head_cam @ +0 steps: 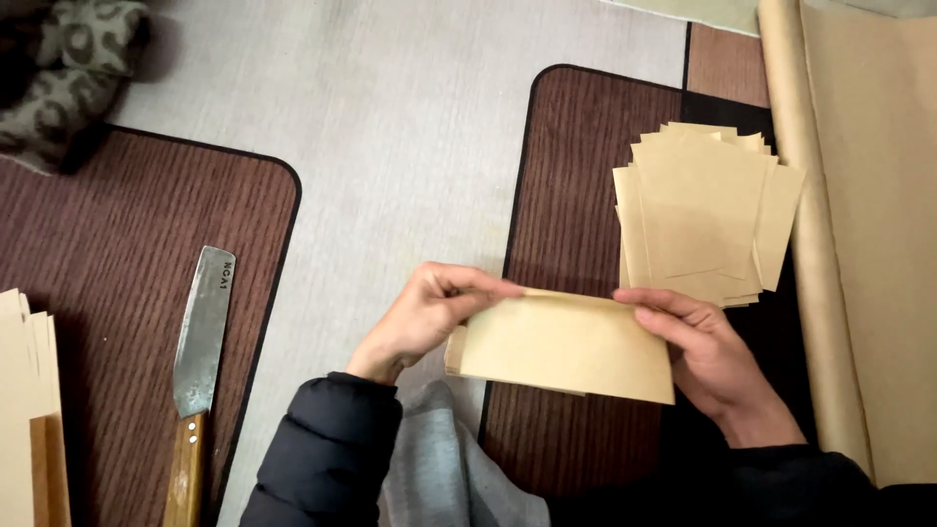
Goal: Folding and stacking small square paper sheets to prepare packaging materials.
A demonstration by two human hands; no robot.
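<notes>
I hold a folded sheet of tan kraft paper [566, 346] between my hands: my left hand [420, 317] pinches its upper left edge at nine o'clock, my right hand [698, 351] grips its upper right corner at three. The sheet is matte, smooth and rectangular. At one o'clock lies a fanned stack of cut paper pieces [703, 210] on a ribbed brown mat [571, 176]. At nine o'clock rests a steel cleaver [203, 332] with a wooden handle.
</notes>
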